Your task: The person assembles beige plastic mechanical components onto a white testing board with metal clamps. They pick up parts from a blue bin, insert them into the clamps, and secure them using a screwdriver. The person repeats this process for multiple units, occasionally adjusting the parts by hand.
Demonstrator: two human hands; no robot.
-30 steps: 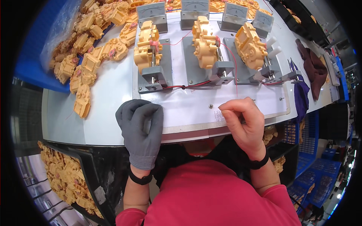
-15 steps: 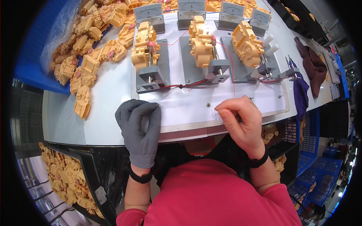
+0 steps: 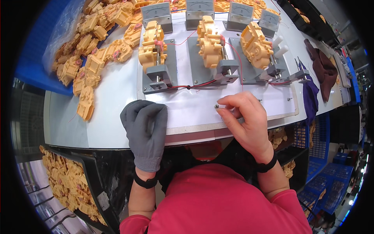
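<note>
My left hand [image 3: 146, 126], in a grey knit glove, rests at the near table edge with its fingers curled inward; anything inside them is hidden. My bare right hand [image 3: 246, 123] is over the front of the white-covered board [image 3: 187, 113]. Its thumb and forefinger are apart, one on each side of a small metal screw [image 3: 216, 106]; I cannot tell whether they touch it. Beyond my hands, a left yellow plastic gear housing [image 3: 150, 56], a middle one [image 3: 209, 48] and a right one [image 3: 255, 46] sit on grey metal fixtures with red wires.
Several analog meters [image 3: 199, 11] stand behind the fixtures. Yellow housings [image 3: 93, 68] are heaped along the left and back. A purple cloth [image 3: 310, 95] and a brown cloth [image 3: 324, 70] lie at the right. Below the table, a black bin [image 3: 87, 167] holds more housings.
My right hand has moved slightly forward and left to the small screw, and its thumb and forefinger have spread. My left hand keeps its curled shape. The view has shifted slightly.
</note>
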